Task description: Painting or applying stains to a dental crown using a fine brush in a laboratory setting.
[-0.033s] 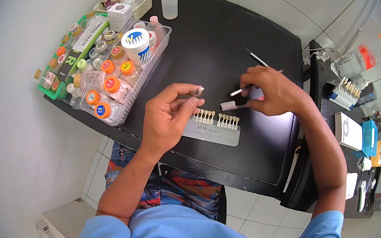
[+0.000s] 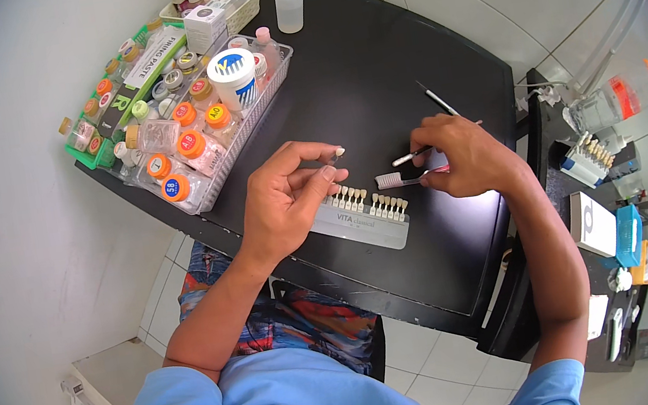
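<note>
My left hand [image 2: 282, 200] is closed in a pinch, with a small tooth-shaped white piece [image 2: 340, 151] raised at its index fingertip. A tooth shade guide [image 2: 361, 226] lies below these fingers, its tooth-coloured tabs lined up along the upper edge. My right hand [image 2: 463, 150] has its fingers curled round a slim dark stick with a white end [image 2: 402, 161], partly hidden by the hand. Close under the right thumb is a toothbrush [image 2: 392, 180] with white bristles and a clear pinkish handle. Beyond the right knuckles rests a fine-tipped black and white brush [image 2: 439, 101].
At the left of the black table [image 2: 352, 56], baskets [image 2: 248, 142] hold many lidded jars and bottles. A squeeze bottle [image 2: 290, 10] stands at the back. On the right side surface are a plastic bottle [image 2: 615, 100], another tab holder [image 2: 586, 163] and boxes [image 2: 593, 222].
The small tooth-shaped piece has turned slightly at my left fingertips, showing a dark part beneath it. My right hand has barely shifted.
</note>
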Motion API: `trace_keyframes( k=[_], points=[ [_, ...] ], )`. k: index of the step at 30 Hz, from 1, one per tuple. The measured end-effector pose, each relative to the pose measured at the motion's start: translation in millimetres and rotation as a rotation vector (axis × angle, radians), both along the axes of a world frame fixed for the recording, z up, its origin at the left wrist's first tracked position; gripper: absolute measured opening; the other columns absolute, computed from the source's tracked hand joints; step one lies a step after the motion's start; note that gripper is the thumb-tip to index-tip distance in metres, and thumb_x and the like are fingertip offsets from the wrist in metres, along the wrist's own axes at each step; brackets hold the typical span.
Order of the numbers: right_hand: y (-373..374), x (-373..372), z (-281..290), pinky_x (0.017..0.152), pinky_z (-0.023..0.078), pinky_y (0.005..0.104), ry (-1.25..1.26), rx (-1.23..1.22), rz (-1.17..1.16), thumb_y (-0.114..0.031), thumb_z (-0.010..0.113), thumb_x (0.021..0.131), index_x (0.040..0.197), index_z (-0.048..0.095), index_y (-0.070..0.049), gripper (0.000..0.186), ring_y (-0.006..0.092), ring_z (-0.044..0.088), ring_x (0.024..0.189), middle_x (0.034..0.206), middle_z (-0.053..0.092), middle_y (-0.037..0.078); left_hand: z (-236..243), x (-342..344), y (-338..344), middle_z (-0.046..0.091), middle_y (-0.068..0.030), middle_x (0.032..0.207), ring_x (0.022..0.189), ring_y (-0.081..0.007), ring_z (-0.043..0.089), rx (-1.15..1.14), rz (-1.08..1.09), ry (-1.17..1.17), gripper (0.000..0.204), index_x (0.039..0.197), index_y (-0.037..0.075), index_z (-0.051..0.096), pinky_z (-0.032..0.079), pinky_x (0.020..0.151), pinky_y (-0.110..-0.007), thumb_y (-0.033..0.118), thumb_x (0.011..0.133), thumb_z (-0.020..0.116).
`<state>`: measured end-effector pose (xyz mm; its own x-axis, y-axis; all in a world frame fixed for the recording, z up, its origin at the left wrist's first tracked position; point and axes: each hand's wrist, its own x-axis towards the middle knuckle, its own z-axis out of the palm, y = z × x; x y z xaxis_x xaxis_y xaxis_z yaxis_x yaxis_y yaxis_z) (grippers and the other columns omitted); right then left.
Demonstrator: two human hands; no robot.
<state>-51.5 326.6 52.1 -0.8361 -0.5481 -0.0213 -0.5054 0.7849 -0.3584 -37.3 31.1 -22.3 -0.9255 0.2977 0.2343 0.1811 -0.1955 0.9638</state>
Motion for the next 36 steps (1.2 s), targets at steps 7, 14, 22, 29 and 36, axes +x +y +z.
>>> trace_keyframes(
  k=[7,14,22,29,36],
  points=[
    [5.9,-8.6,-4.0,0.089,0.054,0.0467,-0.206,0.037,-0.25,-0.013,0.082,0.084,0.098,0.07,-0.004,0.021,0.0356,0.07,0.101,0.093,0.071,0.013,4.3,0.7,-4.1,0.067,-0.0065,0.106,0.099,-0.02,0.08,0.022,-0.039,-0.083,0.022,0.127,-0.004,0.064,0.064,0.08,-0.026,0.0,0.105,0.064],
    [-13.7,-0.8,-5.9,0.093,0.051,0.0474,0.33,-0.099,-0.249,0.0,0.066,0.096,0.126,0.062,-0.002,0.03,0.038,0.062,0.11,0.114,0.061,0.018,1.5,-1.0,-13.3,0.066,-0.0024,0.093,0.078,-0.0073,0.07,0.012,-0.097,-0.14,0.026,0.128,-0.002,0.064,0.047,0.061,-0.021,0.006,0.103,0.068],
    [-42.7,14.0,-4.8,0.082,0.054,0.0405,0.378,-0.163,-0.13,0.016,0.065,0.09,0.135,0.068,0.003,0.046,0.0308,0.061,0.092,0.107,0.051,0.016,-2.0,-1.9,-13.7,0.065,-0.0011,0.09,0.073,-0.0052,0.064,0.062,-0.103,-0.15,0.024,0.126,-0.001,0.065,0.042,0.06,-0.02,0.008,0.104,0.067],
    [-57.9,18.5,-7.9,0.084,0.059,0.0296,-0.043,-1.063,-0.394,0.003,0.072,0.102,0.135,0.068,0.005,0.033,0.0114,0.067,0.092,0.1,0.061,0.002,1.0,-2.5,-13.7,0.064,-0.001,0.086,0.069,-0.0057,0.062,0.121,-0.147,-0.237,0.021,0.123,0.0,0.066,0.04,0.057,-0.021,0.007,0.103,0.067],
    [-46.1,18.2,-12.4,0.073,0.05,0.0227,0.197,-1.136,-0.339,-0.016,0.076,0.105,0.108,0.062,-0.002,0.02,0.0078,0.065,0.084,0.088,0.066,0.001,5.2,-0.6,-15.5,0.065,-0.0013,0.083,0.067,-0.0051,0.059,0.054,-0.206,-0.249,0.018,0.118,-0.001,0.068,0.042,0.059,-0.021,0.006,0.102,0.067]
  ],
)
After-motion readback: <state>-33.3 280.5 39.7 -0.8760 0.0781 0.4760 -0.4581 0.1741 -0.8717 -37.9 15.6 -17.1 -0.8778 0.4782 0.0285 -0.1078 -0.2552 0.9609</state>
